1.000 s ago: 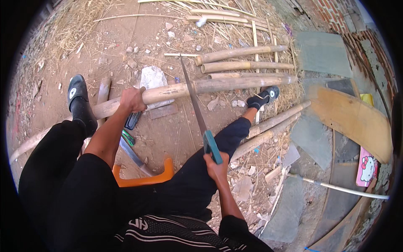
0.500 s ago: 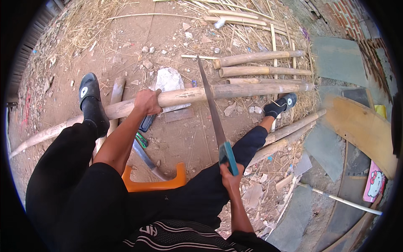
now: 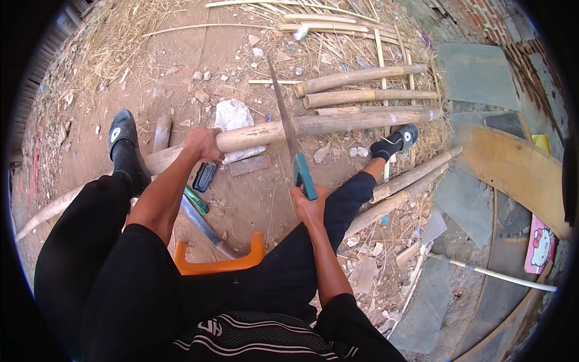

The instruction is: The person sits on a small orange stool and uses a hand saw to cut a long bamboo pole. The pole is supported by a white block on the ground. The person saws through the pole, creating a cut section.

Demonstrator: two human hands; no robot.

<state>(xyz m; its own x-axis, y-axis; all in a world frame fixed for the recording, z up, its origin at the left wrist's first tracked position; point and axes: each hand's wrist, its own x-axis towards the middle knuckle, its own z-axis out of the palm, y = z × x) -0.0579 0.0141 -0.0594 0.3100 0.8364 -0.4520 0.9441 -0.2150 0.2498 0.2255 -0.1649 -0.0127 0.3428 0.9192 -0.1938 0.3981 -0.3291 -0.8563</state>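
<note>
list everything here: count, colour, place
Bamboo pole: one, tan, across middle
Saw: one, teal handle, across pole
Shorter bamboo: several, tan, mostly right
Strips: several, pale, top
Block: one, white, by pole
Curved blade: one, grey, lower left
Case: one, black, below pole
Slim tool: one, green, by blade
Curved piece: one, orange, below blade
Sheets: several, grey, right
Board: one, brown, right
Panel: one, pink, right
Sandals: two, black, either side
Legs: two, black-trousered, bottom
Left hand: one, on pole
Right hand: one, on saw

Dull metal forms the saw blade point(image 3: 289, 130), smooth teal plastic its handle point(image 3: 304, 175). The bamboo pole point(image 3: 347, 122) looks woody and matt, the near orange frame point(image 3: 224, 264) smooth plastic, the white rock point(image 3: 233, 114) rough.
</note>
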